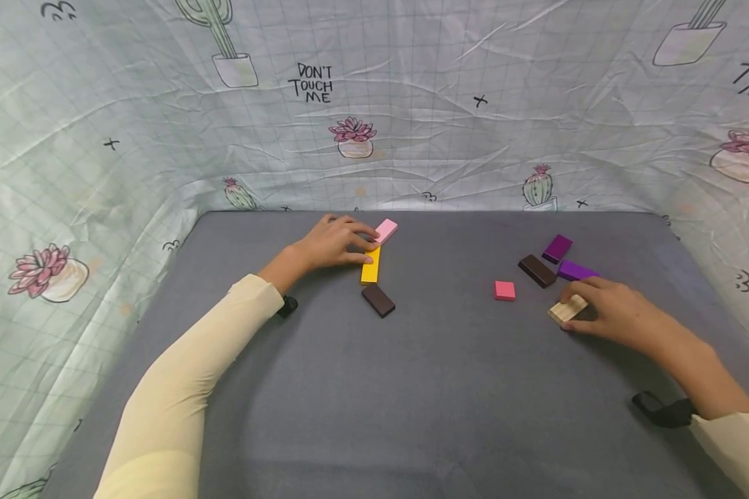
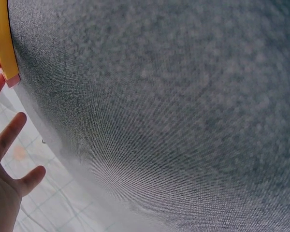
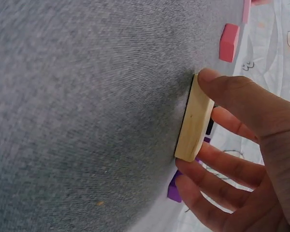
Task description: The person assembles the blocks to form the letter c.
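On the left of the head view, my left hand (image 1: pixel 337 241) holds a yellow block (image 1: pixel 371 269) between thumb and fingers. A pink block (image 1: pixel 385 231) lies at its far end, partly behind the fingertips, and a dark brown block (image 1: pixel 379 301) at its near end. The left wrist view catches the yellow block (image 2: pixel 4 41) at its edge, other fingers spread. Over on the right, my right hand (image 1: pixel 621 312) grips a plain wooden block (image 1: pixel 568 309), thumb and fingers at its sides. In the right wrist view the wooden block (image 3: pixel 194 121) lies on the cloth.
Near the right hand lie a short coral-pink block (image 1: pixel 504 290), another dark brown block (image 1: pixel 537 270) and two purple blocks, one farther back (image 1: pixel 557 249) and one beside the fingers (image 1: pixel 577 270). A grey tabletop (image 1: pixel 437 388) meets a printed curtain (image 1: pixel 424 138) behind.
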Tool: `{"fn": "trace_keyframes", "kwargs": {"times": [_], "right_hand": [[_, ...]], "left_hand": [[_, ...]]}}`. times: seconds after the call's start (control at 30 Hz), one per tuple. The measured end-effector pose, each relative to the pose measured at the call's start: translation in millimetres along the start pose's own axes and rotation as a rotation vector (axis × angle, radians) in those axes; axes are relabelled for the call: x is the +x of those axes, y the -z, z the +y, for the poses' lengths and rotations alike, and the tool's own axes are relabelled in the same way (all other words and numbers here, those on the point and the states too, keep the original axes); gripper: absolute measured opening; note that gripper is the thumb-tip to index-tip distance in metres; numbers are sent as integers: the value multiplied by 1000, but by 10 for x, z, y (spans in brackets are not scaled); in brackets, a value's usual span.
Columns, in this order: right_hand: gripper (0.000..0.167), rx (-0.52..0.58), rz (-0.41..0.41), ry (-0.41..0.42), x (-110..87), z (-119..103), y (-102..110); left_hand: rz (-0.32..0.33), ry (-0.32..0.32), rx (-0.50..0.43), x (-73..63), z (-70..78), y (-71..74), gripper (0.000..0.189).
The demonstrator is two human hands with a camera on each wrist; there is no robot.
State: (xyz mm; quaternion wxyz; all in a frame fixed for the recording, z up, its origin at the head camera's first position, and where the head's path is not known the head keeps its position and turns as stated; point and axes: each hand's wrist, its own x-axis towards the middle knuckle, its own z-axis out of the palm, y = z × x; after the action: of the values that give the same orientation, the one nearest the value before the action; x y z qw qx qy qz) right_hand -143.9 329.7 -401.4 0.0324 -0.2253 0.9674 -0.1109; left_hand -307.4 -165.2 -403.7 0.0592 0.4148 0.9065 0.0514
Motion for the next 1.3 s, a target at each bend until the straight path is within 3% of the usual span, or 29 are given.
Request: {"fn": "trace_keyframes", "kwargs": {"times": [0.8,1.3], "right_hand": [[37,-19,35,20,115,-210,121],[35,2,41,36,403,-366,194]], "left_hand": [[0,-8,-1,-3,-30,-19,43],[-4,-2,-7,0,-30,-23,44]]}}
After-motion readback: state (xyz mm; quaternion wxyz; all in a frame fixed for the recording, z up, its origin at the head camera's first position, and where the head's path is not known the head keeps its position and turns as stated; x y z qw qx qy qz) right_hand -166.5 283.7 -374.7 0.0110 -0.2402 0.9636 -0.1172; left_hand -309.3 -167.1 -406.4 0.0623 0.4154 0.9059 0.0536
